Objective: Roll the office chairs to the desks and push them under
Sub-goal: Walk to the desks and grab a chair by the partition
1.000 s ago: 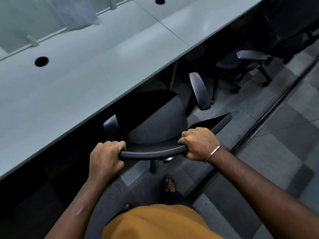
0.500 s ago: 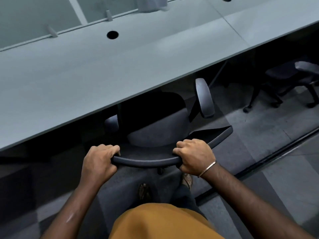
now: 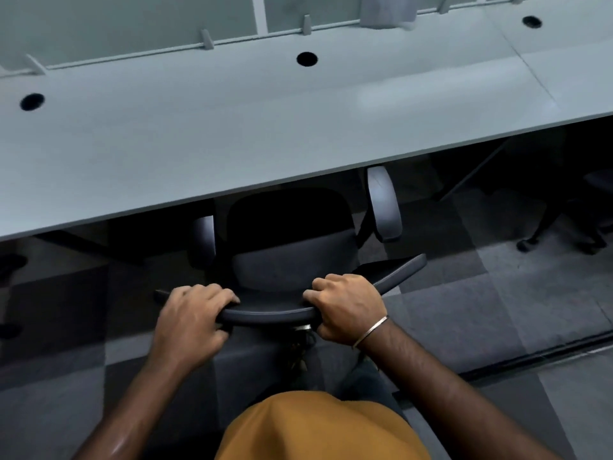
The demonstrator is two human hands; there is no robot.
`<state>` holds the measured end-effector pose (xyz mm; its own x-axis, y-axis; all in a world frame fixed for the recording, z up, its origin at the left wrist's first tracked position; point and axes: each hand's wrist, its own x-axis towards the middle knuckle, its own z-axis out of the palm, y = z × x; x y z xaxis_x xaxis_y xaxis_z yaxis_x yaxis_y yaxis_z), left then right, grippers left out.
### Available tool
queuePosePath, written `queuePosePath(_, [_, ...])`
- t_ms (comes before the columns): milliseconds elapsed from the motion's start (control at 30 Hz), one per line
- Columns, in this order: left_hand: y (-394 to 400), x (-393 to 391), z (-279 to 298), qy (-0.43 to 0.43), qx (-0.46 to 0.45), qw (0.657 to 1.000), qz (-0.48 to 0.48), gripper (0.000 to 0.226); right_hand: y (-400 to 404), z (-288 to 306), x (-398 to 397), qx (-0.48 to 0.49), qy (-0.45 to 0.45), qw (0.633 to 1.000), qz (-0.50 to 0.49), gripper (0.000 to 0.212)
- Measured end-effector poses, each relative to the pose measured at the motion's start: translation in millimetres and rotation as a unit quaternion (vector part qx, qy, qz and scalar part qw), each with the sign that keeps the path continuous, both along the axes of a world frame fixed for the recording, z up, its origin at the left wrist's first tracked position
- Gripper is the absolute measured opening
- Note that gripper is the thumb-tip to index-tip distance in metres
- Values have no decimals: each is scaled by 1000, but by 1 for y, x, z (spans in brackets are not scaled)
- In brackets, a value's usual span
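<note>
A dark office chair [image 3: 292, 260] stands in front of me at the long grey desk [image 3: 232, 134]. Its seat front and the tips of both armrests lie under the desk edge. The right armrest [image 3: 383, 204] shows beside the seat. My left hand [image 3: 189, 318] grips the left end of the curved backrest top [image 3: 268, 313]. My right hand [image 3: 345, 305], with a metal bangle at the wrist, grips the backrest right of its middle. The chair's base is hidden below the seat and backrest.
A second dark chair [image 3: 577, 214] stands under the desk at the far right. Round cable holes [image 3: 306, 58] and a frosted divider [image 3: 132, 24] run along the desk's back. A dark floor channel [image 3: 537, 356] crosses the grey carpet tiles at the right.
The view has swung left so the desk edge now runs nearly level. The chair has slid further under the desk. Both hands keep their grip on the backrest.
</note>
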<state>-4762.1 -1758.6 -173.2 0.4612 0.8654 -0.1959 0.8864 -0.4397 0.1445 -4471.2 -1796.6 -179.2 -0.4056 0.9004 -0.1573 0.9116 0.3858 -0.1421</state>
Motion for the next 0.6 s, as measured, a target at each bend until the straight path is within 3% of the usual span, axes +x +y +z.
queuePosePath(300, [-14,19,-3,54,24,996,65,35,29,-5,14,60,27,989,131,48])
queuePosePath(400, [-13,17,-3,60,38,996,59,37,41,-10,41,80,7,991,111,60])
queuePosePath(600, [9,0,-8,54,59,994,79,36,64,-14,33,143,59,981,114,67])
